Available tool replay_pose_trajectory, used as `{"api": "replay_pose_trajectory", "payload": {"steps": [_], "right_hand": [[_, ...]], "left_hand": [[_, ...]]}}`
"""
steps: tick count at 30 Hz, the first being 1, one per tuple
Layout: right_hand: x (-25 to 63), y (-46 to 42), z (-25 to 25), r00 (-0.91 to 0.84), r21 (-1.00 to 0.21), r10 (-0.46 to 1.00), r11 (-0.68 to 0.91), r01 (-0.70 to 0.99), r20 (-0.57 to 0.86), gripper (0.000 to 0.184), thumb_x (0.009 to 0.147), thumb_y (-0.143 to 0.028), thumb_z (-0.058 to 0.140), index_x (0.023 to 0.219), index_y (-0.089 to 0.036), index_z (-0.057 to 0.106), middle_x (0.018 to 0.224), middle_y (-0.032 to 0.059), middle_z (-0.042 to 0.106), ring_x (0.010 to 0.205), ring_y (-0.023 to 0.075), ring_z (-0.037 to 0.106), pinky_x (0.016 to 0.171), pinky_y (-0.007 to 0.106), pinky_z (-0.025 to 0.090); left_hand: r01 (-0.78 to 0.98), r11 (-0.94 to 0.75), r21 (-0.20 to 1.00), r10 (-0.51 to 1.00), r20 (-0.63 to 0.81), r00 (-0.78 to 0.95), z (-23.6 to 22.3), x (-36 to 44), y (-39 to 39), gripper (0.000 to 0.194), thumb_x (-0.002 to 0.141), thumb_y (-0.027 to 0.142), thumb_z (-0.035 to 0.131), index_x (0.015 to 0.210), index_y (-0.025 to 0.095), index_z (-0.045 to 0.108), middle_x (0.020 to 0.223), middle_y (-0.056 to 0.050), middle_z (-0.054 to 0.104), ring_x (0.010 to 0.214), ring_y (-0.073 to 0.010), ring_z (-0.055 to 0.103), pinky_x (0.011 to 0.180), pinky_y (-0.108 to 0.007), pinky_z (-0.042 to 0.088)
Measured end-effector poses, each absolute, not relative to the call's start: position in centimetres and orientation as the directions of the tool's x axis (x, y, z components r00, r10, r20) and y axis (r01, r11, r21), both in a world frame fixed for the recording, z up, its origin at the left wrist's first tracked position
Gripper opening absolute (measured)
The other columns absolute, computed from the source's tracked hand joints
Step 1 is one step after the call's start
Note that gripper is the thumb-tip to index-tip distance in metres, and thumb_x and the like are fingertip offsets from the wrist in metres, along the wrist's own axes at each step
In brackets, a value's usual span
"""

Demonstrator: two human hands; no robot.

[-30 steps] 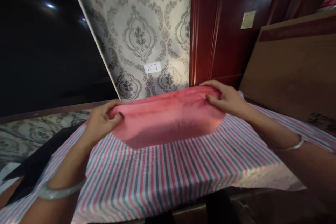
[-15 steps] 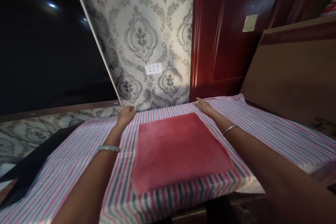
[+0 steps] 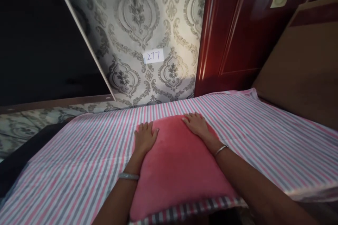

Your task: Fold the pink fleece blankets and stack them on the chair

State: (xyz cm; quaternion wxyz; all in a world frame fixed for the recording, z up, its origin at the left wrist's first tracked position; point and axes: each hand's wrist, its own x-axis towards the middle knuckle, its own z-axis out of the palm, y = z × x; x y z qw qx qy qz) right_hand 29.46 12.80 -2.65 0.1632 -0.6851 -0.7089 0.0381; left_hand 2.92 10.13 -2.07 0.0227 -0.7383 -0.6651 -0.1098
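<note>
A folded pink-red plush cloth (image 3: 179, 170) lies in a thick pad on a sheet with pink, grey and white stripes (image 3: 74, 158). My left hand (image 3: 145, 137) rests flat on the far left corner of the pad, fingers spread and holding nothing. My right hand (image 3: 196, 126) lies flat on its far right part, also holding nothing. A pale bangle (image 3: 129, 176) circles my left wrist, and a thin metal bangle (image 3: 220, 150) circles my right wrist.
Behind the sheet stands a grey damask wall panel (image 3: 137, 17) with a white 277 label (image 3: 153, 56). To its right are a dark red wooden door (image 3: 227, 31) and a brown cardboard sheet (image 3: 306, 70). A dark gap (image 3: 34, 42) lies to the left.
The pink-red cloth has gone from a wide flat layer to a smaller, thicker pad. My hands have moved from beside its far corners onto its top, and the view has tilted.
</note>
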Motion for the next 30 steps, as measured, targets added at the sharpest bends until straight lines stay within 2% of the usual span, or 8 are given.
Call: {"api": "replay_pose_trajectory", "payload": {"steps": [3, 11, 14, 17, 20, 22, 25, 30], "right_hand": [[29.5, 13.0, -2.9, 0.005, -0.273, 0.981, 0.049, 0.961, 0.195, 0.054, 0.103, -0.054, 0.028, 0.134, -0.025, 0.06, 0.138, 0.0104, 0.058, 0.133, 0.0369, 0.04, 0.106, 0.061, 0.033], [29.2, 12.4, -2.3, 0.012, -0.28, 0.982, 0.041, 0.959, 0.187, 0.055, 0.104, -0.052, 0.025, 0.141, -0.023, 0.054, 0.143, 0.011, 0.055, 0.136, 0.036, 0.039, 0.108, 0.059, 0.032], [29.2, 12.1, -1.6, 0.015, -0.28, 0.989, 0.027, 0.96, 0.145, 0.056, 0.104, -0.049, 0.023, 0.148, -0.023, 0.046, 0.151, 0.0106, 0.048, 0.141, 0.0351, 0.034, 0.111, 0.059, 0.029], [29.4, 11.6, -0.2, 0.03, -0.279, 0.996, -0.004, 0.96, 0.088, 0.057, 0.104, -0.046, 0.021, 0.155, -0.024, 0.036, 0.16, 0.0094, 0.036, 0.148, 0.0336, 0.024, 0.114, 0.059, 0.024], [29.3, 10.7, 1.5, 0.01, -0.235, 0.996, 0.012, 0.972, 0.092, 0.055, 0.104, -0.042, 0.022, 0.156, -0.028, 0.034, 0.164, 0.0075, 0.027, 0.151, 0.0339, 0.017, 0.115, 0.06, 0.021], [28.9, 9.9, 2.2, -0.032, -0.204, 0.993, 0.055, 0.977, 0.115, 0.054, 0.104, -0.039, 0.025, 0.155, -0.03, 0.036, 0.164, 0.0064, 0.027, 0.151, 0.0345, 0.017, 0.115, 0.061, 0.02], [28.1, 8.7, 2.1, -0.073, -0.176, 0.986, 0.1, 0.979, 0.152, 0.053, 0.103, -0.04, 0.029, 0.154, -0.031, 0.039, 0.163, 0.0061, 0.028, 0.15, 0.0364, 0.019, 0.116, 0.063, 0.016], [27.3, 7.6, -0.9, -0.048, -0.168, 0.981, 0.081, 0.982, 0.19, 0.055, 0.103, -0.048, 0.032, 0.154, -0.029, 0.038, 0.163, 0.0071, 0.03, 0.149, 0.0373, 0.021, 0.116, 0.063, 0.014]], "left_hand": [[0.986, -0.124, 0.115, 0.975, 0.2, 0.099, -2.0, 2.7, 10.5, 0.061, 0.1, 0.052, 0.028, 0.148, 0.018, 0.044, 0.152, -0.017, 0.047, 0.142, -0.0373, 0.036, 0.106, -0.062, 0.038], [0.986, -0.128, 0.105, 0.974, 0.201, 0.105, -1.9, 3.0, 10.3, 0.062, 0.1, 0.052, 0.026, 0.148, 0.018, 0.043, 0.153, -0.017, 0.045, 0.141, -0.0371, 0.038, 0.105, -0.061, 0.039], [0.989, -0.105, 0.101, 0.983, 0.159, 0.088, -1.5, 3.0, 10.4, 0.063, 0.1, 0.054, 0.025, 0.151, 0.019, 0.04, 0.156, -0.015, 0.041, 0.144, -0.0358, 0.034, 0.109, -0.061, 0.036], [0.99, -0.056, 0.128, 0.998, 0.04, 0.052, -0.3, 2.8, 10.5, 0.063, 0.099, 0.054, 0.026, 0.154, 0.023, 0.035, 0.161, -0.012, 0.034, 0.149, -0.0332, 0.027, 0.114, -0.061, 0.03], [0.989, -0.003, 0.148, 1.0, -0.013, 0.005, 1.7, 3.4, 10.0, 0.068, 0.099, 0.055, 0.025, 0.157, 0.02, 0.029, 0.164, -0.016, 0.025, 0.152, -0.0339, 0.021, 0.117, -0.063, 0.023], [0.99, -0.046, 0.135, 0.999, 0.021, 0.043, 2.9, 4.8, 9.1, 0.068, 0.099, 0.055, 0.025, 0.156, 0.019, 0.029, 0.164, -0.018, 0.025, 0.153, -0.0351, 0.017, 0.118, -0.065, 0.018], [0.97, -0.222, 0.1, 0.972, 0.105, 0.212, 3.1, 7.7, 7.2, 0.066, 0.099, 0.056, 0.028, 0.155, 0.023, 0.033, 0.164, -0.014, 0.026, 0.153, -0.0353, 0.016, 0.119, -0.066, 0.014], [0.951, -0.308, 0.042, 0.939, 0.172, 0.296, -0.4, 10.0, 5.5, 0.063, 0.099, 0.057, 0.031, 0.154, 0.028, 0.037, 0.164, -0.01, 0.028, 0.151, -0.038, 0.021, 0.117, -0.07, 0.014]]}}
